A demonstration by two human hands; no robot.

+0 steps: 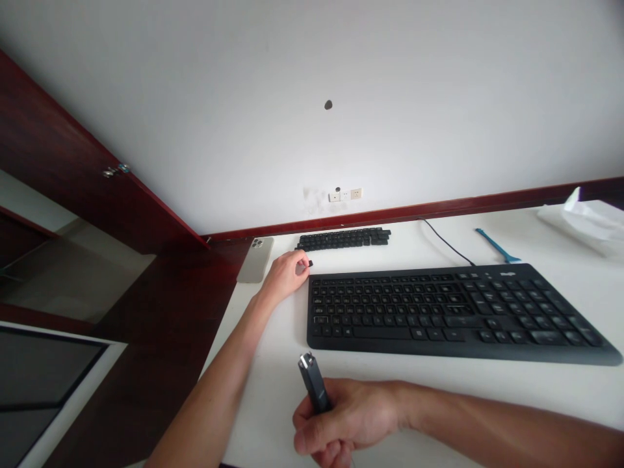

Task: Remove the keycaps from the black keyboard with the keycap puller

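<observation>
My left hand [287, 273] is at the far left of the table, thumb and forefinger pinched on a small black keycap [311, 263]. Just behind it, rows of loose black keycaps [341, 240] lie close together near the back edge. In front of the black keyboard [414, 312], my right hand [341, 419] is wrapped round a dark keycap puller [315, 387], its metal prongs pointing up and away from me. The puller is apart from the keyboard. At the keyboard's lower left, one key position looks outlined and different from its neighbours.
A phone [255, 260] lies face down left of my left hand. Behind the keyboard are its cable [448, 244], a blue pry tool [497, 246] and crumpled white material [585, 218]. The white table [283, 364] ends at the left above a dark floor; a wall stands behind.
</observation>
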